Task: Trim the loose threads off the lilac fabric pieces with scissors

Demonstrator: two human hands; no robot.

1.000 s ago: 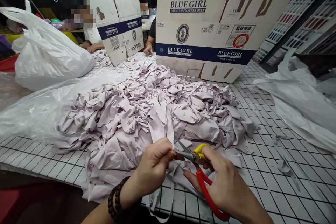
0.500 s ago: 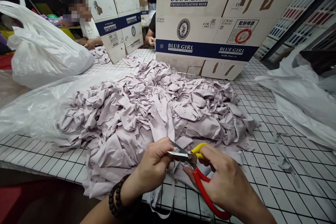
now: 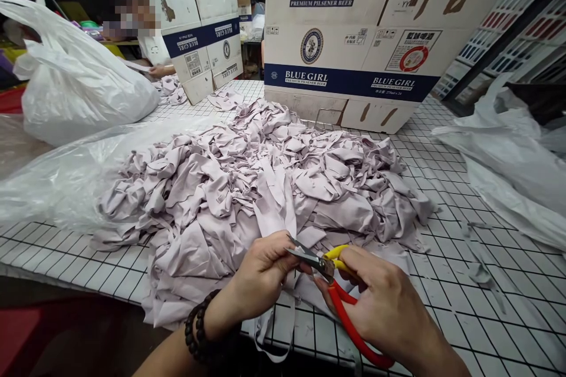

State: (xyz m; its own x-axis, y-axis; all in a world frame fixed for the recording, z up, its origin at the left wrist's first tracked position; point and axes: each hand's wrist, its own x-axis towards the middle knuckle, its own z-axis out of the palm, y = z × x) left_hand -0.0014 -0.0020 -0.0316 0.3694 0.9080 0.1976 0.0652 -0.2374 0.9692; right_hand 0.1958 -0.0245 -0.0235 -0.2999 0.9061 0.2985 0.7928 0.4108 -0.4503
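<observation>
Closed around the handles of a pair of scissors point(image 3: 326, 265), one yellow and one red, is my right hand point(image 3: 384, 300). The blades point left and lie slightly apart, with their tips at the fingers of my left hand point(image 3: 263, 268). That hand pinches a pale lilac fabric strip point(image 3: 275, 200), which runs from the pile down to my fingers. A narrow strip end point(image 3: 289, 330) hangs below, over the table's front edge. Beyond both hands spreads a large heap of pale lilac fabric pieces point(image 3: 212, 188). My fingers partly hide the cut spot.
Cardboard beer boxes point(image 3: 345, 41) point(image 3: 203, 41) stand behind the heap on the grid-patterned table point(image 3: 446, 188). White plastic bags lie at left point(image 3: 84, 82) and right point(image 3: 522, 159). Fabric scraps point(image 3: 480, 274) lie at right. A person point(image 3: 154, 50) sits across at the back left.
The scissor blades have drawn closer together at my left fingers. Both hands stay in nearly the same place. Behind the large box, another person's arm is no longer visible.
</observation>
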